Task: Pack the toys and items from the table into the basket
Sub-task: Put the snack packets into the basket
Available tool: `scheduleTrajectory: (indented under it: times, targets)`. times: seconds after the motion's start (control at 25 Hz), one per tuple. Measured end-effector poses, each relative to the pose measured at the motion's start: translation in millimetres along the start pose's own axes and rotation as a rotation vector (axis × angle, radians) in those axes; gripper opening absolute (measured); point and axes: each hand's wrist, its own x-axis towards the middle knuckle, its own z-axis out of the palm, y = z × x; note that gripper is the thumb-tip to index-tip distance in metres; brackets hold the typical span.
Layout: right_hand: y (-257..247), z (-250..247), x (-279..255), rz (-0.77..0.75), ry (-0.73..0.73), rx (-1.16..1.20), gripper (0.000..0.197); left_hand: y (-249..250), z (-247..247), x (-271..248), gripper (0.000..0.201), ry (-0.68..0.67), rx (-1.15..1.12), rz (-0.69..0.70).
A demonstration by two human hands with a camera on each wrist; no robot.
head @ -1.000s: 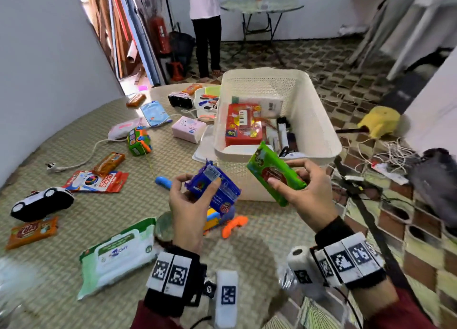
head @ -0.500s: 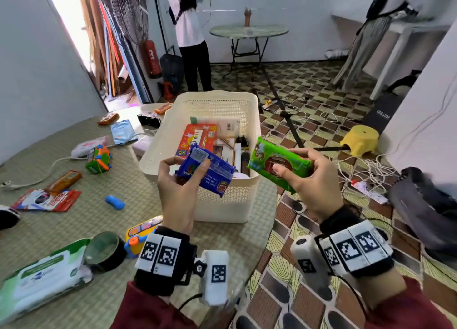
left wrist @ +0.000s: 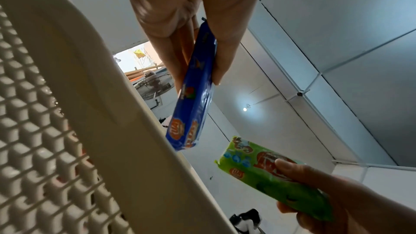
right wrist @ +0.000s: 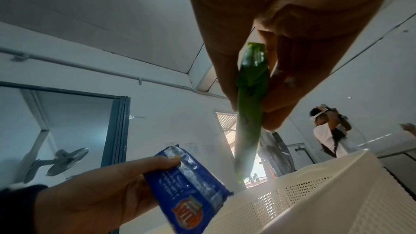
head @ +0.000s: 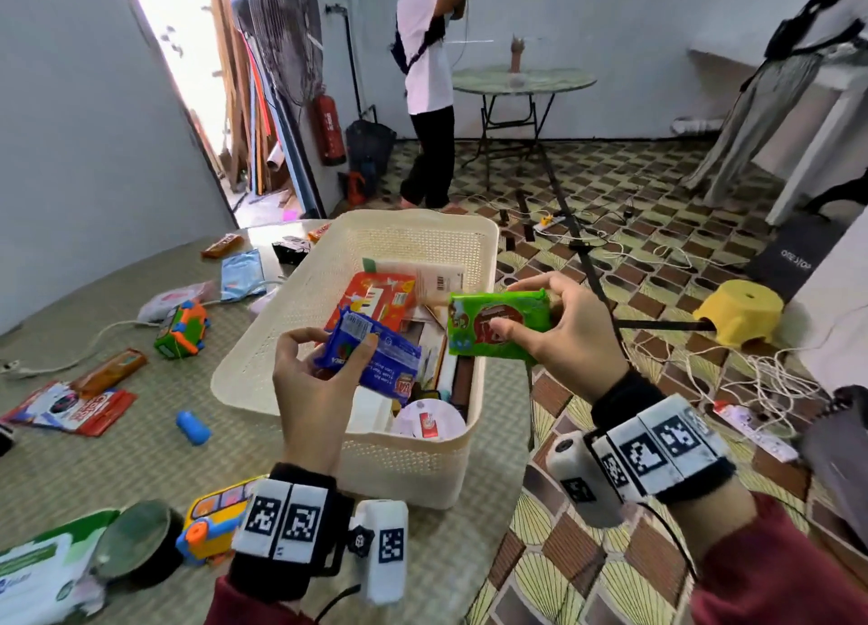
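A cream perforated basket [head: 286,323] stands on the table, partly filled with boxes and packets. My left hand [head: 324,366] pinches a blue snack packet [head: 375,361] between thumb and fingers, above the basket's near left part. My right hand [head: 554,328] grips a green snack packet [head: 498,326] over the basket's right rim. In the left wrist view the blue packet [left wrist: 195,95] hangs just past the basket rim [left wrist: 108,95], with the green packet [left wrist: 265,172] lower right. The right wrist view shows the green packet [right wrist: 249,109] edge-on above the basket [right wrist: 315,193].
Toys and packets lie on the woven table left of the basket: a green-orange toy [head: 181,328], a red packet [head: 75,408], a blue cylinder [head: 192,427], a wipes pack [head: 37,573], a yellow toy bus [head: 211,521]. A person [head: 427,88] stands at the back. The table's edge runs just right of the basket.
Both hands have carried their packets from in front of the basket's near wall to over its opening. The view has shifted right and upward.
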Motion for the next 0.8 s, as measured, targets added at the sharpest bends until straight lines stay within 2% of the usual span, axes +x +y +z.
scheduleTrajectory:
  times: [0.24,0.4,0.8]
  targets:
    - [6,7,95,-0.095,-0.316,-0.094,0.034,-15,18,22,0.035,0.075,0.038,-0.011]
    - [6,26,140,-0.156,-0.496,-0.114,0.035,-20,20,23,0.038,0.13,0.076,-0.039]
    - [0,96,236,-0.587,-1.009,-0.282,0.03,-13,31,-2,0.037,0.445,0.231,-0.072]
